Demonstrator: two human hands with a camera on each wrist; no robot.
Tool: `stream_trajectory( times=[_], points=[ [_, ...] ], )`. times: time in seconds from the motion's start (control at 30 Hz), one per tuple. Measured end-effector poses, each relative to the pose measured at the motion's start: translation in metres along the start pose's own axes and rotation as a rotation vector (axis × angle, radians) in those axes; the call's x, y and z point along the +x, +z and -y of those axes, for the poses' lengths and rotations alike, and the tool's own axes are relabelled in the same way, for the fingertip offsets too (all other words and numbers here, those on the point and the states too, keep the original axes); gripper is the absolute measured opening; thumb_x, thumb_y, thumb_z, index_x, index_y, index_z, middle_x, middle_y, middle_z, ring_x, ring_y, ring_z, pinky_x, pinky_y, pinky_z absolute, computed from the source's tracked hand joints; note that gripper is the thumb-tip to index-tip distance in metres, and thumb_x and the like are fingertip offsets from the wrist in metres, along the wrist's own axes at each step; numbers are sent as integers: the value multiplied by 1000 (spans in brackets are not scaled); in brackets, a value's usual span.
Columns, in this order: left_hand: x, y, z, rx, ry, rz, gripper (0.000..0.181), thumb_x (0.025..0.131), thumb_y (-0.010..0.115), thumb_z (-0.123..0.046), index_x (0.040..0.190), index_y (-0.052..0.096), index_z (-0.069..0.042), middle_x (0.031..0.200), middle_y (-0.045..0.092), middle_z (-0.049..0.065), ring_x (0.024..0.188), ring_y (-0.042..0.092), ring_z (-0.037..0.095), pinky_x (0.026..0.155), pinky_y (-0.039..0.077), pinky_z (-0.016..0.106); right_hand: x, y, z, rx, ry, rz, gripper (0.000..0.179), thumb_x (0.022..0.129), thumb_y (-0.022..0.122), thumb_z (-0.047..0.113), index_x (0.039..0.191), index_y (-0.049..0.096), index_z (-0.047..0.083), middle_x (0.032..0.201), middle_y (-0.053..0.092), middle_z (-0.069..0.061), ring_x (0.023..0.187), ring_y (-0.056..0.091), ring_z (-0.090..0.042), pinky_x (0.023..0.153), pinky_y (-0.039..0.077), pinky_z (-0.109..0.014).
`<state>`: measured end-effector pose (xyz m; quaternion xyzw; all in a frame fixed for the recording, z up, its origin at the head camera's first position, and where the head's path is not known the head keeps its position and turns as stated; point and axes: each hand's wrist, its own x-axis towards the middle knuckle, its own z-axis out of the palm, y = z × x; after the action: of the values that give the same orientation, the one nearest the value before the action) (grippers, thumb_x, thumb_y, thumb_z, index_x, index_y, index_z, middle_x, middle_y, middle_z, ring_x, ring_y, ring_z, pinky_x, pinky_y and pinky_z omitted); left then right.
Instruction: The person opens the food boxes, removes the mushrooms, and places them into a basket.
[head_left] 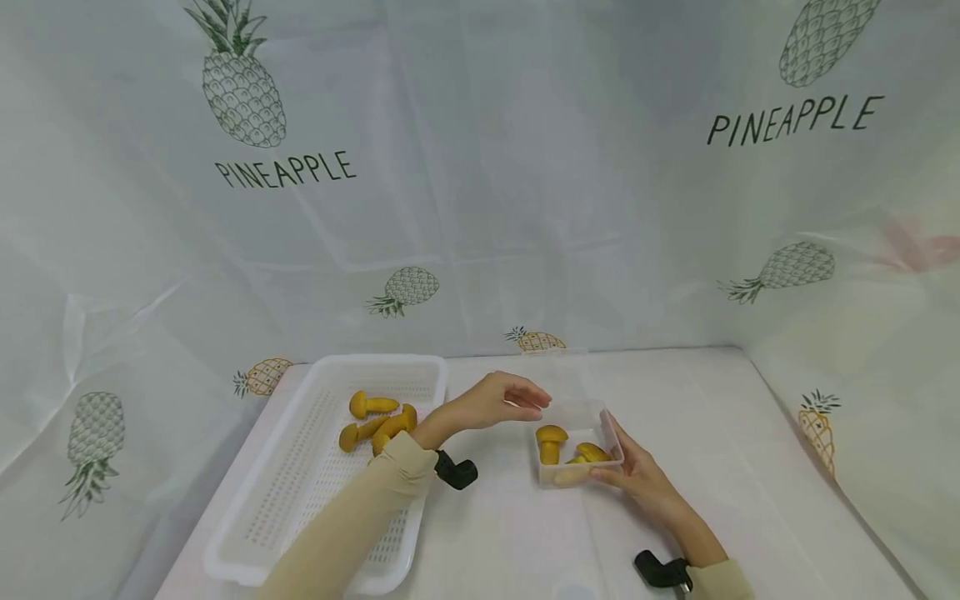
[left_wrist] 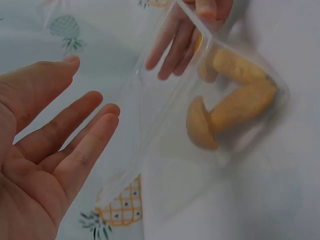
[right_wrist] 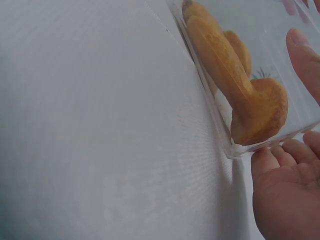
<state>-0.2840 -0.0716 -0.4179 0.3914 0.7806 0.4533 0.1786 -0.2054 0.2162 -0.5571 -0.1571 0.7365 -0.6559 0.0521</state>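
Note:
A clear plastic box (head_left: 609, 454) stands on the white table with yellow-brown mushrooms (head_left: 551, 437) in it. My right hand (head_left: 647, 482) grips the box at its right side, thumb along the front wall and fingers along the side. In the right wrist view, a mushroom (right_wrist: 220, 57) lies along the box's wall. My left hand (head_left: 497, 400) hovers at the box's back left corner, holding nothing. The left wrist view shows its fingers (left_wrist: 82, 150) spread apart beside the box. Behind the box, its transparent lid (head_left: 555, 375) extends toward the back edge.
To the left is a white perforated basket (head_left: 258, 517) with several more mushrooms (head_left: 371, 406), partly behind my left forearm. A pineapple-print sheet (head_left: 480, 208) hangs behind the table and along both sides. Black wrist devices (head_left: 457, 472) sit on both wrists.

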Motion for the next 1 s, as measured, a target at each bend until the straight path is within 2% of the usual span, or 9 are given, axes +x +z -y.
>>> stream_trajectory(
  times=[0.1, 0.23, 0.43, 0.63, 0.83, 1.0],
  points=[
    [12, 10, 2, 5, 3, 28, 27, 95, 68, -6, 122, 68, 0, 121, 68, 16, 101, 68, 8, 89, 53, 23, 0, 1, 2, 3, 1, 5, 95, 91, 73, 7, 162, 11, 17, 165, 1, -14, 149, -2, -37, 101, 20, -3],
    [25, 21, 4, -18, -8, 56, 28, 95, 69, -7, 122, 68, 1, 122, 68, 17, 103, 68, 9, 88, 53, 22, 1, 1, 4, 2, -2, 6, 95, 91, 73, 7, 162, 11, 17, 165, 1, -14, 149, -2, -37, 100, 20, -2],
    [39, 37, 6, -45, -71, 96, 30, 93, 72, -9, 122, 69, -1, 124, 67, 15, 102, 67, 7, 87, 53, 20, 1, -1, 4, -1, 6, 5, 94, 92, 72, 7, 162, 11, 20, 166, 2, -13, 149, -2, -37, 99, 22, -3],
    [53, 52, 13, -44, -75, 138, 34, 93, 70, -5, 124, 65, 7, 126, 66, 19, 103, 67, 7, 88, 51, 18, 0, -1, 2, 25, 9, 14, 94, 93, 71, 7, 162, 9, 19, 165, 0, -15, 148, 0, -42, 100, 29, -8],
    [61, 65, 19, -25, -104, 128, 33, 92, 71, -4, 122, 66, 8, 122, 68, 16, 104, 67, 9, 87, 51, 17, -2, 0, 0, 55, 4, 27, 93, 94, 69, 5, 162, 8, 20, 165, -2, -16, 147, -1, -44, 100, 31, -9],
    [63, 70, 21, 23, -134, 137, 35, 92, 73, -9, 123, 67, 5, 123, 68, 13, 102, 67, 7, 87, 51, 16, -3, 0, -1, 49, 3, 33, 92, 94, 68, 5, 162, 7, 19, 165, -2, -18, 147, -1, -45, 101, 29, -10]
  ],
)
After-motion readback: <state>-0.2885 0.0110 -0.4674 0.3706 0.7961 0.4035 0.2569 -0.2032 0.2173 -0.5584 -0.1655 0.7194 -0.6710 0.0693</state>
